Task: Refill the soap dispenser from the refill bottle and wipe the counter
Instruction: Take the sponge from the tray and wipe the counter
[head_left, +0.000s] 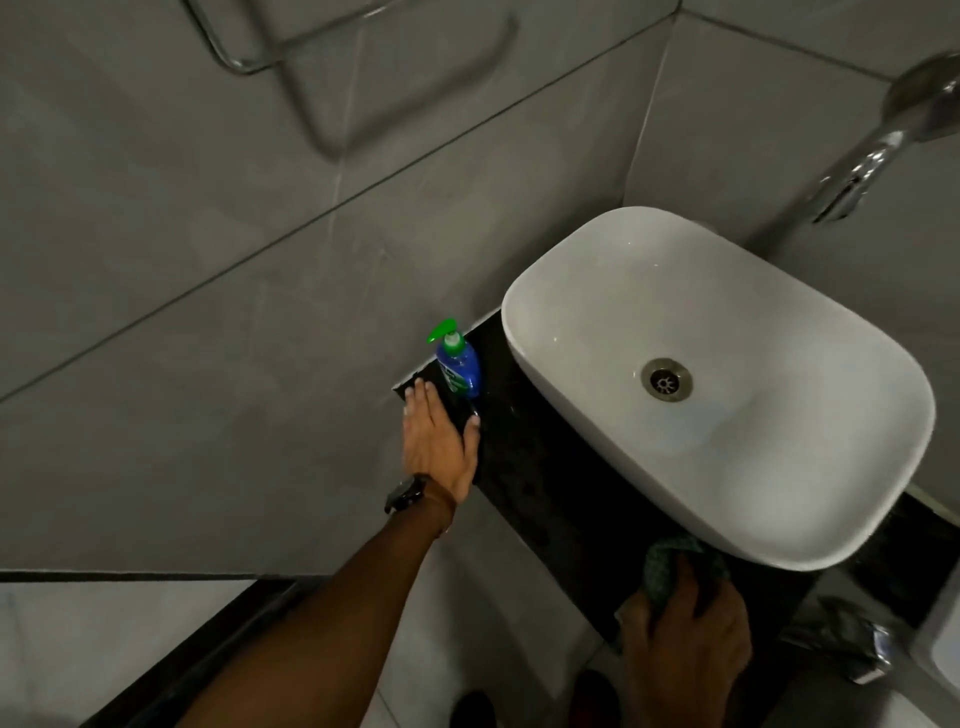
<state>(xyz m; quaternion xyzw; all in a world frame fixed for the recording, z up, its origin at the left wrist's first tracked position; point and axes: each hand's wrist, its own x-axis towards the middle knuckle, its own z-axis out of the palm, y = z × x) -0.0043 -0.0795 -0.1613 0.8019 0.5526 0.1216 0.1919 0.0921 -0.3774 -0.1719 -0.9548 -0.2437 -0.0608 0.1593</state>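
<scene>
The left hand (439, 436) lies flat on the dark bench (540, 467), fingers spread and gripping nothing — its fingertips sit just at 7 o'clock of the soap dispenser (458, 364). That blue bottle with its green pump stands upright at the bench's far end, against the grey wall and just beside the white sink (571, 291), at the sink's 9 o'clock. At the sink's 6 o'clock, the right hand (685, 649) is closed around a bunched green cloth (670, 564) pressed onto the bench — the cloth touches the sink's base.
</scene>
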